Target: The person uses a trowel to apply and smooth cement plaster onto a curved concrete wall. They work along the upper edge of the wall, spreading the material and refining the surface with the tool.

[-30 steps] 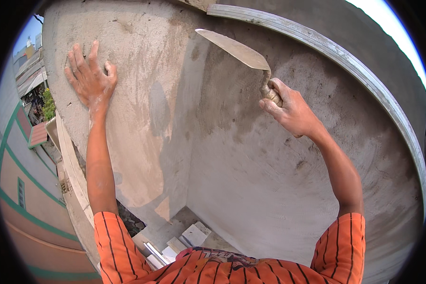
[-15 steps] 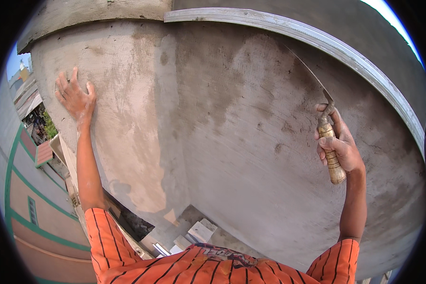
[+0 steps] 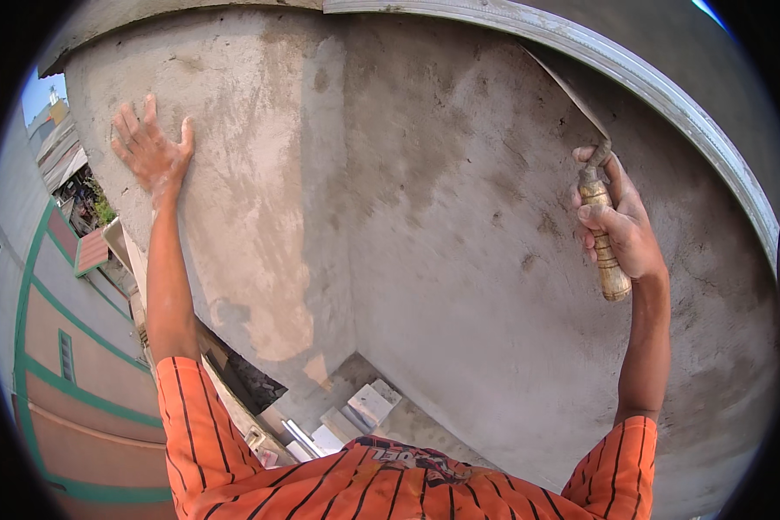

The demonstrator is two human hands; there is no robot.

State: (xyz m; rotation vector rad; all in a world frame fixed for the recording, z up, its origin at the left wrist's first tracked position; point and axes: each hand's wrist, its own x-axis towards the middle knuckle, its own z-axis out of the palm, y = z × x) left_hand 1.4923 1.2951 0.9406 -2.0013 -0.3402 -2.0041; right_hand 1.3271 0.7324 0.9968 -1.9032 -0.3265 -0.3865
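My left hand [image 3: 154, 152] has its fingers spread on the rough plastered wall [image 3: 234, 147] at the upper left, dusted with pale powder. My right hand [image 3: 620, 217] grips the worn wooden handle [image 3: 609, 264] of a trowel at the right, with one finger up at the bent metal neck. The trowel's blade [image 3: 566, 87] points up and left, seen nearly edge-on against the darker, damp-looking plaster, just below a long pale straight bar [image 3: 633, 78] along the top. Whether the blade touches the wall I cannot tell.
A concrete ledge [image 3: 173, 16] tops the wall. Below, several pale blocks and boards [image 3: 368, 403] lie at the wall's foot beside a dark opening [image 3: 247, 377]. Off to the left, past an edge, are a building with green trim [image 3: 87, 364], corrugated roofs [image 3: 61, 152] and a leafy plant [image 3: 104, 208].
My right hand has moved rightward, turning the trowel from flat-on to edge-on with its handle now upright. My left hand remains spread on the wall. The whole view has shifted slightly.
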